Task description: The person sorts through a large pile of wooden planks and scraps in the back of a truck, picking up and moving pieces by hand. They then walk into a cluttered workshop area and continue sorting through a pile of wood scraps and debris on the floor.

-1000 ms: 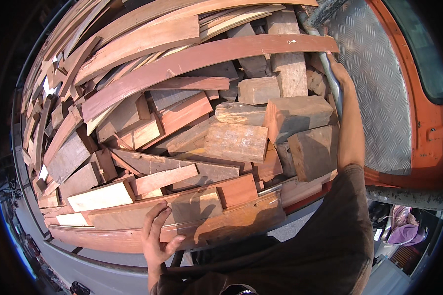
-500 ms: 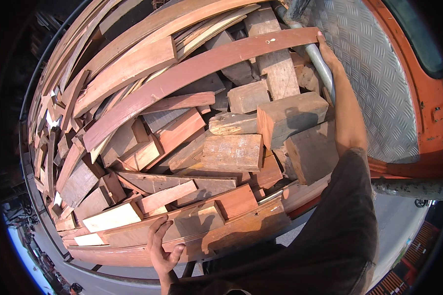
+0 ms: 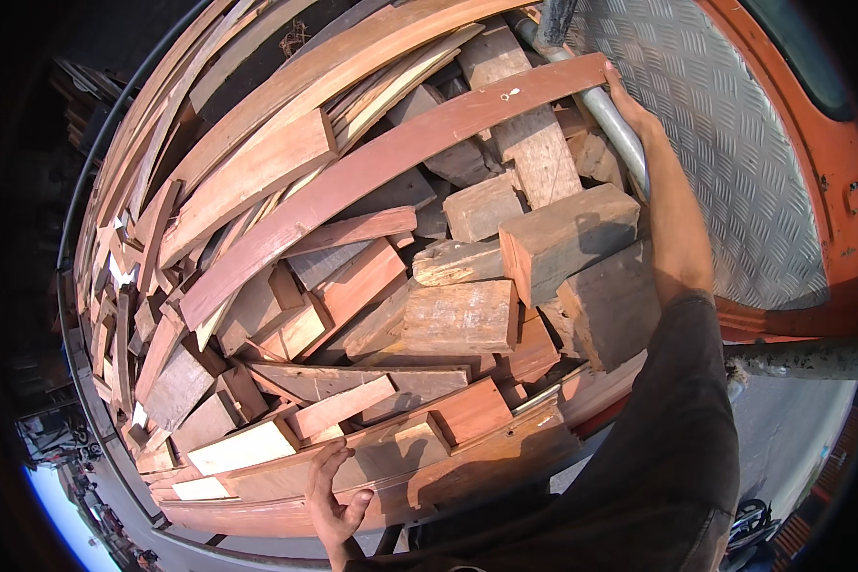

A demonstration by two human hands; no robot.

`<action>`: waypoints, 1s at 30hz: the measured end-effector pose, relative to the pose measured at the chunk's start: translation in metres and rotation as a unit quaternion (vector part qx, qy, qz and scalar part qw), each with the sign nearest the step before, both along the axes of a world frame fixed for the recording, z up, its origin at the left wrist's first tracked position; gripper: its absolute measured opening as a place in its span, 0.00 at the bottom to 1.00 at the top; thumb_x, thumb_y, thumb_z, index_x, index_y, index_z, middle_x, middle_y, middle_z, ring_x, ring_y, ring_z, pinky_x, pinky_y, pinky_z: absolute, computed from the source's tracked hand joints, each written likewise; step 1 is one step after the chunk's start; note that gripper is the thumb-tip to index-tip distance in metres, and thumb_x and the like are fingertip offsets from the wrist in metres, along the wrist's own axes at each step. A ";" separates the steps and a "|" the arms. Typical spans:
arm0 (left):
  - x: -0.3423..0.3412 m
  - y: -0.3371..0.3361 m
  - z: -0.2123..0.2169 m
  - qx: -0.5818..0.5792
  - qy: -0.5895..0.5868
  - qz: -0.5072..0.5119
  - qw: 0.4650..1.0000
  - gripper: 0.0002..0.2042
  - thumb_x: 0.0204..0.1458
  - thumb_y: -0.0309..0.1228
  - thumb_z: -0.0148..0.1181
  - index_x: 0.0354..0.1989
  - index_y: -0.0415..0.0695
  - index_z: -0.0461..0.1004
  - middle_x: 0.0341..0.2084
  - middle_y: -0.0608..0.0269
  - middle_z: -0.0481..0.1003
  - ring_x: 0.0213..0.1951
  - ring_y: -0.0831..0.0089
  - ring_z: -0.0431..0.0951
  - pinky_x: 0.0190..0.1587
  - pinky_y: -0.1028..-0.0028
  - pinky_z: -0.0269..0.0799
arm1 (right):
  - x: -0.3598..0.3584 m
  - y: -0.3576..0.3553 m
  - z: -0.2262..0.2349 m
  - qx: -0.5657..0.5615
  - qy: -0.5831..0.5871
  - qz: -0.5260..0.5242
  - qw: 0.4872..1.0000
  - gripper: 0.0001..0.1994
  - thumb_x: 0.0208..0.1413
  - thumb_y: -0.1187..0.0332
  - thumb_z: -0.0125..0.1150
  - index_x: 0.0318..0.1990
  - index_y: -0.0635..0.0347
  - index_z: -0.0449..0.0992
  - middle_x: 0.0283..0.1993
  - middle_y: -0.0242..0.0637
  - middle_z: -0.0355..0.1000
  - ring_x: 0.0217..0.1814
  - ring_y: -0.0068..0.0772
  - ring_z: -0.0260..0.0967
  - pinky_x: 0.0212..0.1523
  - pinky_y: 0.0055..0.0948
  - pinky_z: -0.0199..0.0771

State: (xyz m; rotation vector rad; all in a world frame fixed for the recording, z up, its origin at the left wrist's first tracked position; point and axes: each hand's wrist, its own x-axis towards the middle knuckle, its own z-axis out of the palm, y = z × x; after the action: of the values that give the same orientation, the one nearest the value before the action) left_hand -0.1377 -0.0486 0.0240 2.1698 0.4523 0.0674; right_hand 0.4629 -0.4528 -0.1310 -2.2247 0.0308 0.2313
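A long, thin reddish-brown board [image 3: 400, 143] lies slantwise on top of a heap of sawn wood. At its far right end, my right hand [image 3: 626, 98] grips the board's edge, fingers mostly hidden behind it. A grey metal pipe [image 3: 617, 133] runs just beside that hand. My left hand [image 3: 334, 500] is low in front of the near side plank [image 3: 486, 462], fingers curved and apart, with nothing in it. Thick wood blocks [image 3: 570, 234] lie below my right forearm, and a pale offcut [image 3: 248, 448] sits near my left hand.
Longer planks [image 3: 248, 195] are stacked toward the far left. To the right stands a textured metal panel [image 3: 705, 143] with an orange vehicle frame [image 3: 834, 191] round it. A dark rail [image 3: 91, 172] bounds the heap's left side. Grey road [image 3: 791, 419] shows below.
The view has shifted slightly, so the heap sits a little lower and further right in the picture. My right hand stays at the board's end; my left stays open.
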 end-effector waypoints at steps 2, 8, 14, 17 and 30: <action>0.000 0.002 0.001 -0.004 -0.005 0.005 1.000 0.34 0.46 0.54 0.67 0.50 0.34 0.72 0.49 0.46 0.72 0.47 0.54 0.77 0.51 0.60 0.72 | -0.006 0.004 0.013 0.022 0.029 0.006 0.999 0.54 0.49 0.21 0.27 0.73 0.56 0.45 0.75 0.52 0.41 0.78 0.50 0.35 0.73 0.47 0.38; -0.001 0.001 0.004 0.007 -0.007 0.008 1.000 0.35 0.46 0.56 0.67 0.52 0.35 0.71 0.49 0.45 0.71 0.47 0.54 0.75 0.51 0.58 0.72 | 0.002 0.012 0.019 0.025 0.019 0.026 0.999 0.54 0.49 0.21 0.31 0.71 0.58 0.51 0.72 0.56 0.50 0.74 0.51 0.47 0.71 0.47 0.45; -0.001 -0.004 0.008 -0.013 -0.005 0.009 1.000 0.37 0.45 0.57 0.66 0.52 0.35 0.71 0.49 0.44 0.71 0.47 0.55 0.76 0.50 0.59 0.71 | -0.018 0.025 0.027 0.060 0.065 0.035 0.995 0.54 0.50 0.21 0.32 0.70 0.62 0.54 0.70 0.58 0.53 0.72 0.51 0.51 0.71 0.42 0.45; 0.005 -0.004 0.007 -0.008 -0.020 0.009 1.000 0.36 0.45 0.57 0.67 0.51 0.35 0.71 0.49 0.45 0.71 0.46 0.55 0.76 0.50 0.59 0.71 | 0.006 0.006 -0.001 0.028 0.035 -0.004 0.999 0.54 0.50 0.21 0.29 0.67 0.62 0.59 0.68 0.58 0.56 0.70 0.49 0.54 0.69 0.43 0.50; 0.001 0.003 0.004 0.009 0.024 -0.001 1.000 0.37 0.44 0.57 0.67 0.51 0.34 0.72 0.49 0.44 0.72 0.47 0.54 0.77 0.50 0.59 0.73 | 0.012 0.000 -0.012 0.186 0.040 -0.070 0.979 0.56 0.48 0.19 0.22 0.64 0.63 0.66 0.54 0.52 0.71 0.57 0.43 0.67 0.61 0.36 0.63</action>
State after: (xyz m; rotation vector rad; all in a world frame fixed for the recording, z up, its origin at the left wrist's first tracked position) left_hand -0.1362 -0.0459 0.0282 2.1926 0.4790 0.0197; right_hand 0.4748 -0.4524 -0.1430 -1.8310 0.1738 0.2271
